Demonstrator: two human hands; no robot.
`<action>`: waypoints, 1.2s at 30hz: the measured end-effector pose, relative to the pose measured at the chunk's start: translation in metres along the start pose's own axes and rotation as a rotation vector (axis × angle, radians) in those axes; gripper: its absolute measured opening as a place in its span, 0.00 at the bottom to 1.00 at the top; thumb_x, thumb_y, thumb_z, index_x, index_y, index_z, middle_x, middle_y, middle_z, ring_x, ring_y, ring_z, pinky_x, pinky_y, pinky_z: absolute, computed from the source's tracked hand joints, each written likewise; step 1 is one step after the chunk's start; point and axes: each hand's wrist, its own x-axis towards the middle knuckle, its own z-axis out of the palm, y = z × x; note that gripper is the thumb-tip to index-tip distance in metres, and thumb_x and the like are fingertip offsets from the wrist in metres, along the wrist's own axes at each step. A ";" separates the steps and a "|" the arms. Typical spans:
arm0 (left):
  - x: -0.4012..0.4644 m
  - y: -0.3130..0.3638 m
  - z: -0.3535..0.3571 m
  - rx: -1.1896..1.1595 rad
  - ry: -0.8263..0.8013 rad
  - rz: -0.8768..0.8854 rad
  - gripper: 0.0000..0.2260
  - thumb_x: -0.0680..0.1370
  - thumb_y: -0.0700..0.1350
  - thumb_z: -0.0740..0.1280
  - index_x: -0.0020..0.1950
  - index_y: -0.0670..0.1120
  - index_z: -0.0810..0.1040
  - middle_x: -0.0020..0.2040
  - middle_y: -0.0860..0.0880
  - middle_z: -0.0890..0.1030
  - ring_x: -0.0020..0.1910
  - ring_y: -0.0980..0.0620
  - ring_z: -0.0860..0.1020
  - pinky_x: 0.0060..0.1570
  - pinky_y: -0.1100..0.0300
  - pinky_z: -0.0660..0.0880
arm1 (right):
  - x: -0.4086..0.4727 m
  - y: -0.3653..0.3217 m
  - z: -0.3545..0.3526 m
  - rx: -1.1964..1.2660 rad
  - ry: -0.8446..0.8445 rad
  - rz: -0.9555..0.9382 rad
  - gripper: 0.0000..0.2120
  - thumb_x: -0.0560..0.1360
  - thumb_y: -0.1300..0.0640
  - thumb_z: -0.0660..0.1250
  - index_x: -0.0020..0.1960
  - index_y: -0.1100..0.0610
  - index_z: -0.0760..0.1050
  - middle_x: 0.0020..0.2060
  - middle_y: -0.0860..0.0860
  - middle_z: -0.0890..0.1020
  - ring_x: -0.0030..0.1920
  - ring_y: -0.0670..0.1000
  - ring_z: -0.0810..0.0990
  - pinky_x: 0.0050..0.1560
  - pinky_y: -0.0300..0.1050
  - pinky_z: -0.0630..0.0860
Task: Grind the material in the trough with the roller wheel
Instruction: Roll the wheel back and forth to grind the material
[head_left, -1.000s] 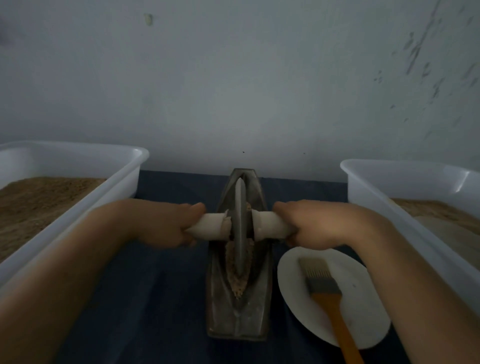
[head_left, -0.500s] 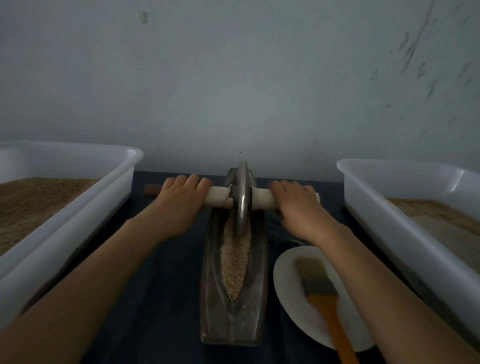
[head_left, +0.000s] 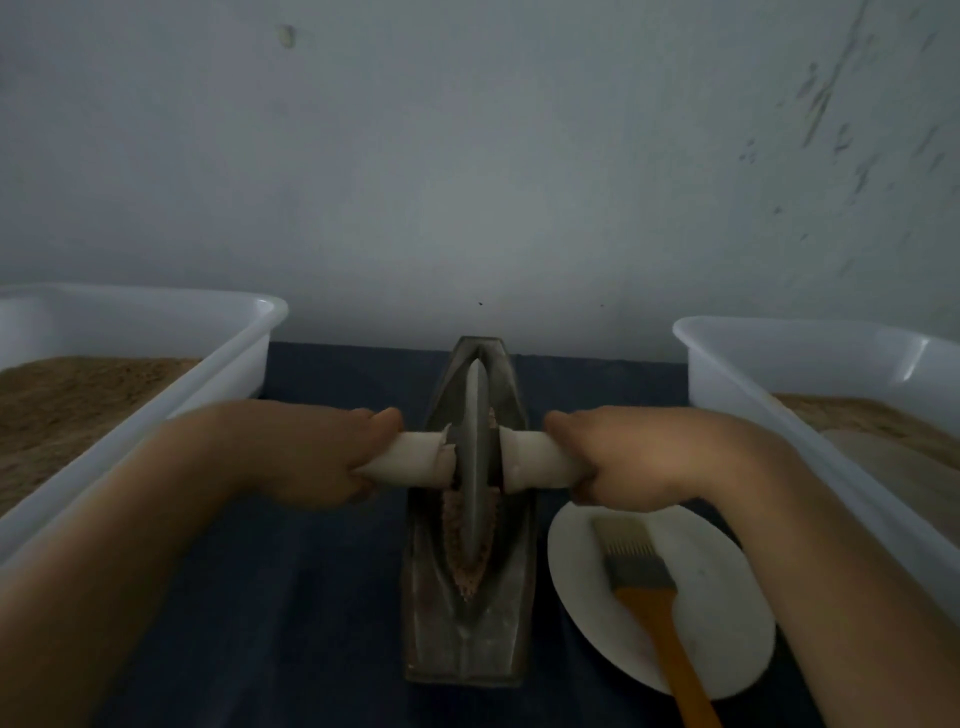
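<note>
Left hand: the left hand (head_left: 311, 457) curls around the pale handle (head_left: 410, 460) on its side of the wheel.
Right hand: the right hand (head_left: 628, 457) grips the matching handle end on the other side.
Wheel: the metal roller wheel (head_left: 477, 467) stands upright in the trough (head_left: 467, 639), about midway along it.
Material: brownish grain (head_left: 470, 574) lies in the groove around and in front of the wheel.
Right side: a brush (head_left: 641, 582) rests on a white plate (head_left: 727, 639).
Flanks: two white tubs, left (head_left: 223, 353) and right (head_left: 737, 364), hold tan powder.
</note>
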 end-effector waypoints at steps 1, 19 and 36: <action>-0.003 0.000 -0.001 -0.012 -0.033 0.006 0.10 0.79 0.50 0.61 0.56 0.52 0.61 0.50 0.53 0.71 0.48 0.55 0.74 0.51 0.61 0.70 | -0.002 -0.001 -0.001 -0.005 -0.012 -0.011 0.12 0.79 0.59 0.60 0.60 0.57 0.62 0.45 0.51 0.71 0.40 0.47 0.70 0.34 0.38 0.65; 0.068 -0.023 0.034 0.160 0.728 -0.116 0.18 0.78 0.48 0.61 0.66 0.49 0.63 0.60 0.49 0.69 0.57 0.48 0.69 0.56 0.55 0.63 | 0.053 0.018 0.033 -0.119 0.589 0.147 0.20 0.72 0.63 0.63 0.62 0.56 0.65 0.56 0.54 0.72 0.55 0.55 0.69 0.48 0.48 0.58; -0.004 -0.001 0.000 -0.055 -0.052 0.016 0.09 0.79 0.48 0.61 0.54 0.53 0.61 0.47 0.54 0.71 0.44 0.57 0.72 0.46 0.63 0.69 | -0.002 -0.002 0.002 -0.020 0.019 -0.031 0.15 0.79 0.60 0.59 0.64 0.58 0.62 0.47 0.52 0.70 0.44 0.48 0.69 0.31 0.35 0.62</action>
